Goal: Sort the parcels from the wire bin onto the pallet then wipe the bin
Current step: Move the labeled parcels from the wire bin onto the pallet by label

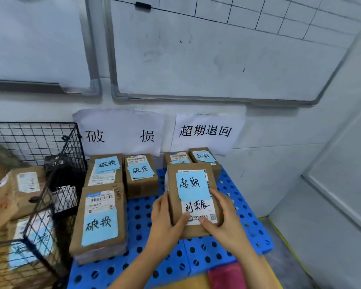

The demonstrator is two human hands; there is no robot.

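Observation:
A brown cardboard parcel [193,202] with a blue note and a white label rests on the blue perforated pallet [202,255], on its right half. My left hand [167,222] grips its left side and my right hand [223,220] its right side, thumbs on top. Two more parcels [204,158] with blue notes sit behind it by the wall. Three parcels with blue notes [101,220] lie on the pallet's left half. The black wire bin [56,163] stands at the left with several parcels [23,188] inside.
Two paper signs [121,132] hang on the wall behind the pallet, under two whiteboards [217,55]. A pink cloth [227,276] lies at the bottom edge on a yellowish surface. A white wall closes the right side.

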